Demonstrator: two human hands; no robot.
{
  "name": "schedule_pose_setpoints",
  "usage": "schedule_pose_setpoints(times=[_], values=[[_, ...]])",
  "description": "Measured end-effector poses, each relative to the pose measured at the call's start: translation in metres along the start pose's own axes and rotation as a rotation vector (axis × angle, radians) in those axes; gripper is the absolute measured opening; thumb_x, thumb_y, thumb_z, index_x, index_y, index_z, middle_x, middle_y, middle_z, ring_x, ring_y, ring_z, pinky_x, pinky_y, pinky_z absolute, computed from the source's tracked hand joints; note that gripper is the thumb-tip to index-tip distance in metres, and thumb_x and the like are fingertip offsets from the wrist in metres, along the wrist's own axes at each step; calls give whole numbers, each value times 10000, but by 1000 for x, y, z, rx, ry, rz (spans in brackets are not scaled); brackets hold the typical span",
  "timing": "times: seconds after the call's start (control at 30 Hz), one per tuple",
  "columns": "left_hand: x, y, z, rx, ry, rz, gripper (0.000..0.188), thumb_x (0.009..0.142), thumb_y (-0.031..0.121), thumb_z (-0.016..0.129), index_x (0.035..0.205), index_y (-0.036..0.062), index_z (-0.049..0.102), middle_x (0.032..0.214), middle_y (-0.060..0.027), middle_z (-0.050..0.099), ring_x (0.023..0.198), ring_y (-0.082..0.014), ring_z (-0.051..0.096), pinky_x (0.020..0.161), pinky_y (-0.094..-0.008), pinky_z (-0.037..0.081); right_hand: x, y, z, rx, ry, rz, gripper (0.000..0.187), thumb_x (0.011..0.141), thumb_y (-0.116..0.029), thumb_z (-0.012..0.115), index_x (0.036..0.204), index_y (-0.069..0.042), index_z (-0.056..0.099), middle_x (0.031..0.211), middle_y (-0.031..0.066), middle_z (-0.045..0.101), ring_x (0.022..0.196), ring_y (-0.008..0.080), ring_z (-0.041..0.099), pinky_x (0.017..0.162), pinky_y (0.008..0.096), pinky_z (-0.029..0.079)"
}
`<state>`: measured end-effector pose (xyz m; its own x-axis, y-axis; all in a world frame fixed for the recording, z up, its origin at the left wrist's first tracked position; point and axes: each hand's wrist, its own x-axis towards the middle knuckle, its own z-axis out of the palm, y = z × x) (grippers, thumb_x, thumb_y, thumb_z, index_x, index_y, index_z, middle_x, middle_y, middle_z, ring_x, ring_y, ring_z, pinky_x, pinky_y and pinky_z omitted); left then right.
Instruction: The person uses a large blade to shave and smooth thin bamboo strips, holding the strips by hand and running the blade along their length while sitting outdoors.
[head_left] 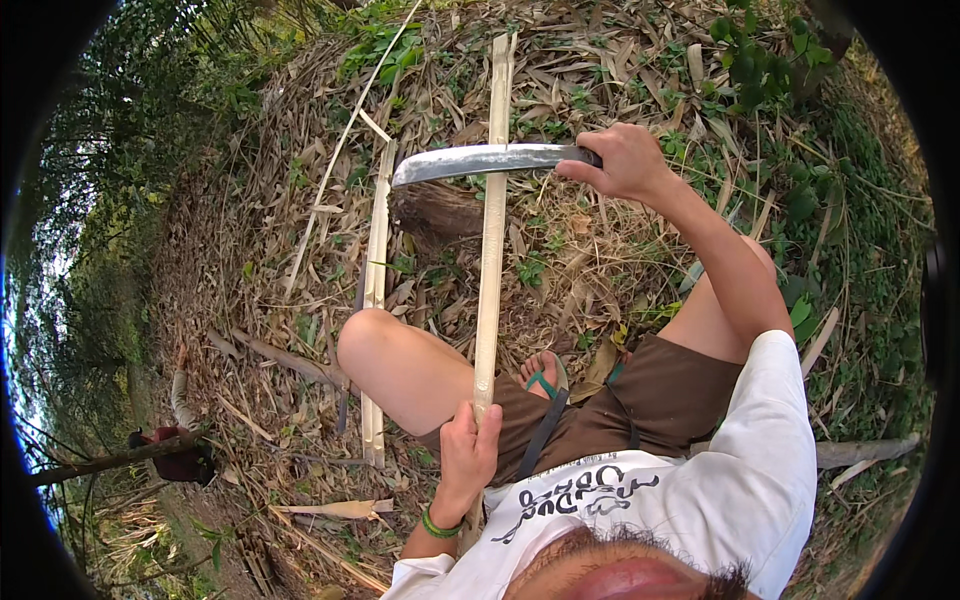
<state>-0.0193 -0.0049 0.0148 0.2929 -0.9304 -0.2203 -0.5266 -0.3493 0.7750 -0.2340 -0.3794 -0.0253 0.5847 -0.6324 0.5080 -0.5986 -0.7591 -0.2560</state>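
My right hand (630,165) is closed round the dark handle of a machete (460,162) with a slightly curved, worn blade. The blade points left and crosses over a long, pale split bamboo strip (490,270) near its far end; whether the edge touches it I cannot tell. Lower down, my left hand (468,450) grips the near part of that strip, thumb along it. The strip runs away from me between my bent knees, over the right part of a brown log (438,212) on the ground. Its far tip looks split.
Another pale bamboo strip (376,240) lies left of the log, with a thinner one (330,185) beyond it. Dry leaves cover the ground. Leafy plants (770,60) stand at the far right. Another person (175,450) is at the left, behind a branch (110,466).
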Motion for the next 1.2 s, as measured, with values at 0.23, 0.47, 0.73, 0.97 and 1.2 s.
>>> schedule_pose_setpoints(times=[0.23,0.47,0.73,0.97,1.2], values=[[-6,0,0,-8,-21,-15,349,1018,256,596,823,-18,506,541,-138,495,463,-190,469,470,-370,386,-12,-19,-4,15,-149,5,703,918,-719,504,652,-75,600,520,117,544,506,317,601,507,451,477],[-12,-11,-2,-72,-44,-63,329,1019,257,593,841,-7,512,538,-125,482,472,-145,452,463,-348,372,-1,-13,-7,31,-149,50,705,928,-709,504,679,-59,618,535,139,554,535,343,611,534,482,469],[-22,-16,-7,-89,-82,-83,348,1018,261,593,809,6,481,531,-91,423,501,-105,391,461,-342,345,-3,7,8,64,-135,35,839,937,-768,404,647,-18,644,529,152,578,529,337,636,574,464,530],[-47,-24,-10,-190,-171,-116,353,1027,276,579,800,27,473,547,-10,429,532,-64,360,462,-297,305,-8,86,-2,50,-92,504,889,902,-823,388,641,-12,642,545,155,584,573,334,635,631,485,513],[-10,-27,-15,-1030,-559,-272,461,1066,504,421,832,107,408,543,37,363,405,-48,279,374,-203,232,-9,71,10,626,-56,779,741,888,-767,520,652,-68,592,573,28,562,445,160,497,486,329,428]])
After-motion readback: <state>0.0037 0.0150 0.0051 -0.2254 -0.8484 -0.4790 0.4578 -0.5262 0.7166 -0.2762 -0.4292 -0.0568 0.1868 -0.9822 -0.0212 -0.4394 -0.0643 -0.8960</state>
